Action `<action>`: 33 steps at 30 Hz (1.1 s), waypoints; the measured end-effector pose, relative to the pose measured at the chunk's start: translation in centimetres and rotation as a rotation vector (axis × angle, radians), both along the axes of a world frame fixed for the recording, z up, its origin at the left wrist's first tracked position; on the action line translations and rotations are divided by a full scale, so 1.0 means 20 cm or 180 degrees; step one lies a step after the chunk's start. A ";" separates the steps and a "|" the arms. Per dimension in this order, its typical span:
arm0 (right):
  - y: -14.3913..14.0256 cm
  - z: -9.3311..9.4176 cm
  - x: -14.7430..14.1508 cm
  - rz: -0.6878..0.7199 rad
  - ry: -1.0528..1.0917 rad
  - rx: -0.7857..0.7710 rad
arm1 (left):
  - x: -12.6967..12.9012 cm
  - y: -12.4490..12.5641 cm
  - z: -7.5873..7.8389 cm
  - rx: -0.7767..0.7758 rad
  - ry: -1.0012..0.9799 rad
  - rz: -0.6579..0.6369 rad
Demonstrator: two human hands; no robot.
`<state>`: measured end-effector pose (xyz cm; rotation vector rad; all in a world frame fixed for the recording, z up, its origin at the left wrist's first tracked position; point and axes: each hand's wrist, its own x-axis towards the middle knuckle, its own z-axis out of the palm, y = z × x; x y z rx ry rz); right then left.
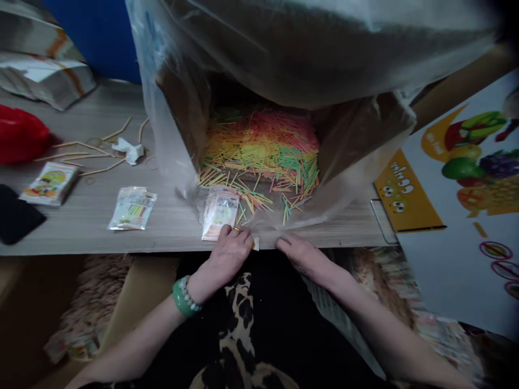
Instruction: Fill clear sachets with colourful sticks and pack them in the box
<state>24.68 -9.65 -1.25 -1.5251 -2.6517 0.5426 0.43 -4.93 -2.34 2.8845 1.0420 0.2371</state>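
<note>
My left hand, with a ring and a green bangle, is at the table's front edge with its fingers curled down. Its fingertips are by the lower end of a stack of clear printed packets. A small white and orange piece pokes out beside those fingers; whatever they grip is hidden. My right hand rests at the same edge, fingers bent and bunched, their contents not visible. In front of both hands, thin coloured sticks fill a cardboard box lined with a clear plastic bag.
On the left lie a filled packet, a stack of printed cards, a dark phone-like object, bent tan strips and a red bag. Banded paper stacks stand behind. A printed carton stands right.
</note>
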 end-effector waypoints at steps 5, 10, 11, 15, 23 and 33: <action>0.19 0.10 -0.07 -0.0393 0.0845 0.0494 | -0.06 -0.05 -0.06 0.0108 -0.0318 -0.0241; 0.36 0.08 -0.37 -0.0223 0.0521 0.0851 | -0.13 -0.08 -0.10 -0.0081 -0.0575 -0.0198; 0.38 0.06 -0.41 0.0068 0.0496 0.0713 | -0.14 -0.08 -0.10 -0.0110 -0.0623 -0.0199; 0.41 -0.01 -0.48 0.0522 0.0416 0.0319 | -0.17 -0.05 -0.09 -0.0079 -0.0771 -0.0060; 0.46 -0.02 -0.45 0.0319 0.0034 0.0524 | -0.26 -0.02 -0.16 -0.0210 -0.1063 -0.0005; 0.62 0.00 -0.25 -0.0710 -0.0003 0.0717 | -0.25 -0.03 -0.10 -0.0284 -0.1055 -0.0009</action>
